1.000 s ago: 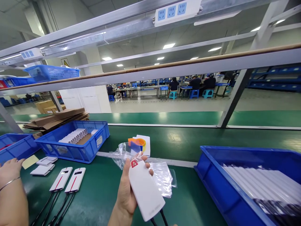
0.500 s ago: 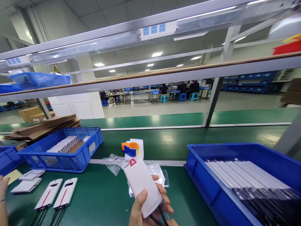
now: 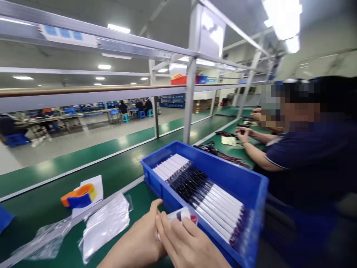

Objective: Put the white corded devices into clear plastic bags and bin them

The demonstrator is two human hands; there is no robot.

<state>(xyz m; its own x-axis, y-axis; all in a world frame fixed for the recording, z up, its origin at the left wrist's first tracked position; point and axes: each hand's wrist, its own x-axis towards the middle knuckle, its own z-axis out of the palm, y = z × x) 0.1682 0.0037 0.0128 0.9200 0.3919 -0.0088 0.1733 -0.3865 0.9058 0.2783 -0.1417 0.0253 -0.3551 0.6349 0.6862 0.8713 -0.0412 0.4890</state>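
Both my hands meet at the bottom centre, just in front of the blue bin's near wall. A white flat device [image 3: 178, 214] with a red mark at its end sits between them, mostly covered. My left hand [image 3: 139, 242] wraps it from the left with the thumb up. My right hand [image 3: 189, 243] lies over it from the right, fingers pressed on it. The blue bin [image 3: 203, 158] holds rows of similar white devices with black cables.
Clear plastic bags [image 3: 106, 223] lie on the green bench to the left. An orange and blue tape dispenser [image 3: 79, 195] rests on white paper beyond them. A co-worker in a dark blue shirt [image 3: 306, 160] sits close on the right, hands on the bench near cables [image 3: 223, 154].
The view has swung to the right. My left hand has come in from the far left and joined my right hand on the white device, now low beside the blue bin.
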